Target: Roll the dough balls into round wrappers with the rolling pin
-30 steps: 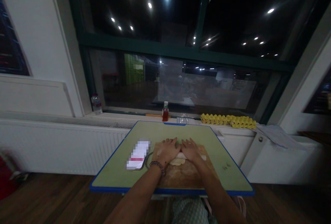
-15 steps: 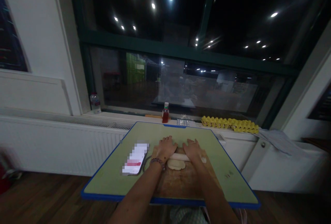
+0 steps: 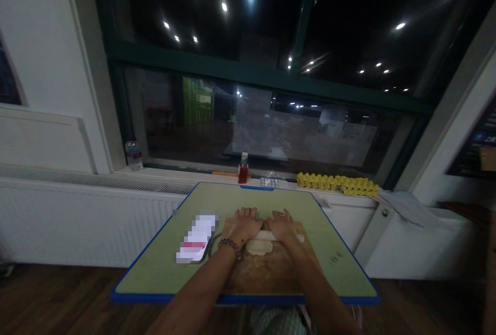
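Observation:
A pale rolling pin lies crosswise over a wooden board. My left hand holds it down near its left end, palm over it and fingers reaching past its far side. Toward its right end, my right hand grips it the same way, thumbs close together. A flattened piece of dough shows on the near side of the pin; its far edge meets the pin. How much dough lies under the pin is hidden.
Left of the board, a phone lies on the green, blue-edged table. Along the windowsill stand a red sauce bottle, a clear bottle and yellow egg trays. Papers lie at the right.
The whole view has shifted slightly. Both hands have drawn a little nearer to the dough with the rolling pin, and the right hand sits closer to the left.

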### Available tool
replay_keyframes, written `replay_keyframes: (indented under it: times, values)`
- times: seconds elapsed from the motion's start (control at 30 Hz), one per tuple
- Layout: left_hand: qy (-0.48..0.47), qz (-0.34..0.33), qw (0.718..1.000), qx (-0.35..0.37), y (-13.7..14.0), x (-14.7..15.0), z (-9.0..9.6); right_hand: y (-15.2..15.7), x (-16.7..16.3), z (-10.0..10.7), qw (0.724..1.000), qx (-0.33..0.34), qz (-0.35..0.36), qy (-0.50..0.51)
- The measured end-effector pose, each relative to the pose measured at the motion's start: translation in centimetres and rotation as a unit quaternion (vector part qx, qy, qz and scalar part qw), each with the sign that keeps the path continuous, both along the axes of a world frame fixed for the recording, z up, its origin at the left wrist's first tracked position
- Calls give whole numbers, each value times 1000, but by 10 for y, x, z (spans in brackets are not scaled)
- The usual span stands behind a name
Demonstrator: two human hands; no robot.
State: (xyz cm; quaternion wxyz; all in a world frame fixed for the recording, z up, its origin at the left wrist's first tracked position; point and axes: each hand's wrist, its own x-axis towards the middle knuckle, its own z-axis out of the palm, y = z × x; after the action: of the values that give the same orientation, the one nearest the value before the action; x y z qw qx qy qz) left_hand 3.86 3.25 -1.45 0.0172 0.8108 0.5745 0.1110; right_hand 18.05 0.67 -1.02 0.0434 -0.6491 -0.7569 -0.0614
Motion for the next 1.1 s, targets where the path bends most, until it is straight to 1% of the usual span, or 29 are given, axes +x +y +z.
replay_keyframes:
  times: [0.1, 0.17, 0.3, 0.37, 0.5, 0.6, 0.67, 0.77, 0.83, 1.0, 1.1]
  values:
    - [7, -32, 999, 14, -12, -1, 3, -4, 0, -2, 1000, 1, -9, 2]
    - [11, -56, 998, 26, -23, -2, 6, -8, 0, -6, 1000, 16, -8, 9]
    - [16, -97, 995, 31, -39, -4, 10, -21, 3, -15, 998, 50, 20, 14]
    - [15, -107, 994, 18, -43, -5, 9, -28, 4, -19, 998, 60, 28, 15]
    - [-3, -99, 995, -20, -47, -5, 7, -38, 2, -24, 995, 88, 7, 44]
    - [-32, -102, 993, -45, -51, -8, 8, -47, 1, -22, 993, 102, 14, 59]
    - [-48, -116, 990, -63, -54, -12, 9, -53, 0, -21, 992, 108, 18, 60]
    - [-66, -133, 986, -80, -60, -17, 10, -62, -1, -20, 991, 117, 6, 64]
    - [-73, -140, 985, -70, -63, -19, 9, -65, -2, -20, 991, 113, 9, 65]
    - [-63, -155, 986, 6, -70, -21, 2, -68, 0, -24, 993, 90, 34, 61]
    - [-53, -160, 985, 28, -76, -21, 0, -69, 0, -26, 993, 83, 33, 72]
